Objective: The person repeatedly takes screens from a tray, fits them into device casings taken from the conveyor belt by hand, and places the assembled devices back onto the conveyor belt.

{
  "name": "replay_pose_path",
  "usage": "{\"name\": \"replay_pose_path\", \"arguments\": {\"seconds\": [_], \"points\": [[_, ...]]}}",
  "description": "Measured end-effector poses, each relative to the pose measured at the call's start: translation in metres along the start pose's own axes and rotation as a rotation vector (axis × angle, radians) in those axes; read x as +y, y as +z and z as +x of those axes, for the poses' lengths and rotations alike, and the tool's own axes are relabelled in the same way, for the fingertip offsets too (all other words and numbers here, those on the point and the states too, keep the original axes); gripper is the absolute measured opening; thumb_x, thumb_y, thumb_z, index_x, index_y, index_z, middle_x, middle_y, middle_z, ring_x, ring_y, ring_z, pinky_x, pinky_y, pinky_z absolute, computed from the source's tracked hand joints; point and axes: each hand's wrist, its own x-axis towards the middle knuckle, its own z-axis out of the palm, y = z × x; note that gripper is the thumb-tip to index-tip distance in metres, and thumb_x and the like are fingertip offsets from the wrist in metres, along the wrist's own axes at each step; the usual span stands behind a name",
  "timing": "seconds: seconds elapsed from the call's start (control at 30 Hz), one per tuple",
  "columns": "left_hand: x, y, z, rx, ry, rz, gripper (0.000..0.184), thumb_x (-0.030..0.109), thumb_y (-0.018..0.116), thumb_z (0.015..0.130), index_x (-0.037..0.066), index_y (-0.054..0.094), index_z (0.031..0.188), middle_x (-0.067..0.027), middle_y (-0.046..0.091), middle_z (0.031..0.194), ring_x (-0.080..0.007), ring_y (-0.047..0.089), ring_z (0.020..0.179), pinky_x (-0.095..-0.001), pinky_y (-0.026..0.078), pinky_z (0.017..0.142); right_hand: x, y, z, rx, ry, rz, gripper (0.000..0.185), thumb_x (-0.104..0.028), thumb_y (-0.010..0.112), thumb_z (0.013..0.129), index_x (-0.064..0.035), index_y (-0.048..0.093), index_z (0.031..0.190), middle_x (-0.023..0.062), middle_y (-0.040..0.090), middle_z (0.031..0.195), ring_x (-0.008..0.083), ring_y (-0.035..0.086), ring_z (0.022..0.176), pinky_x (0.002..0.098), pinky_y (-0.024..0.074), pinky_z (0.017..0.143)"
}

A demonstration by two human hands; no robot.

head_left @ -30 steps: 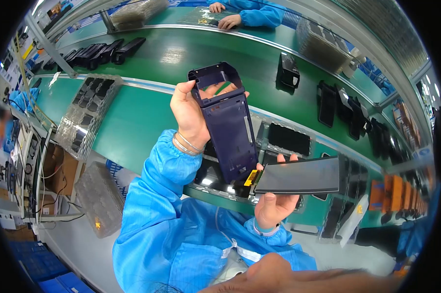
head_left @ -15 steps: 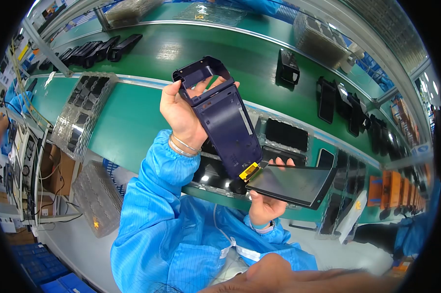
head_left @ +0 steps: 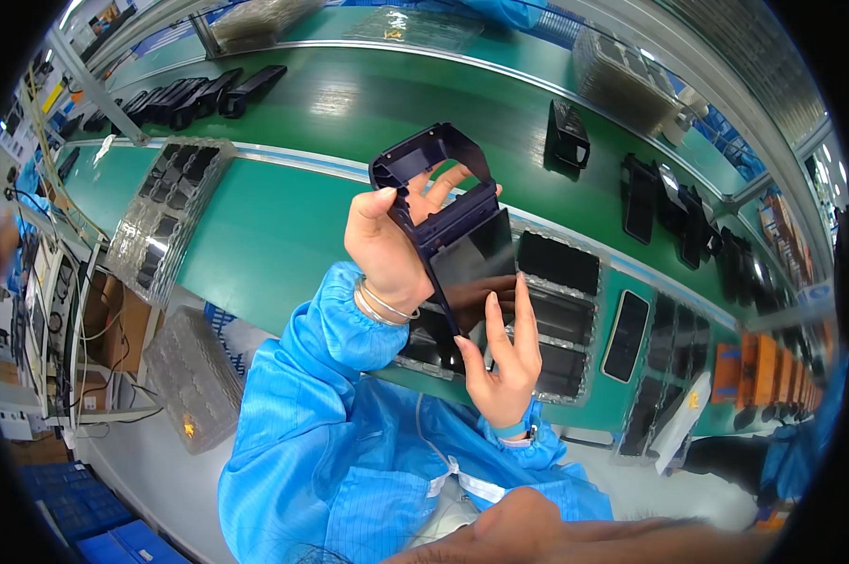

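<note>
My left hand is wrapped round a dark purple plastic housing, its thumb on the left edge and fingertips showing through the opening at the top. In the housing's lower part lies a glossy dark screen panel, face up. My right hand is at the panel's lower right, with fingers spread against the panel and its edge and the thumb at the bottom corner. Beneath and beside the housing, a clear tray holds dark panels. A phone lies right of that tray.
Black housings stand in a row at the far left of the green belt. More black devices lie on the right. Clear trays are on the left, others at the back. Orange bins stand far right.
The screen panel has moved left from beside the housing into it and now lies face up. My right hand has moved with it and opened its grip. The housing has shifted slightly right and down.
</note>
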Motion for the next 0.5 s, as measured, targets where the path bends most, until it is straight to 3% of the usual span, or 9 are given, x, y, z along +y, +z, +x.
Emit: {"name": "replay_pose_path", "arguments": {"seconds": [0.13,0.5], "points": [[-0.003,-0.004,-0.001,0.013,0.037,0.065,0.072,0.036,0.052,0.076,-0.001,0.038,0.136,-0.0232,0.045,0.133,-0.0391,0.047,0.119,-0.0589,0.041,0.1,-0.001,0.0,0.001,-0.015,0.03,0.018,0.053,-0.005,0.074,0.072,0.0,0.059,0.122,0.0325,0.038,0.138,0.0481,0.048,0.12,0.0453,0.0456,0.094],[-0.004,-0.011,-0.002,0.003,0.038,0.105,0.071,0.039,0.05,0.078,-0.001,0.039,0.136,-0.0224,0.045,0.134,-0.0395,0.045,0.121,-0.0574,0.042,0.1,-0.003,-0.002,0.003,-0.045,0.004,-0.046,0.055,-0.007,0.076,0.072,0.0014,0.058,0.123,0.0308,0.041,0.137,0.0428,0.052,0.116,0.0426,0.0458,0.092]]}}
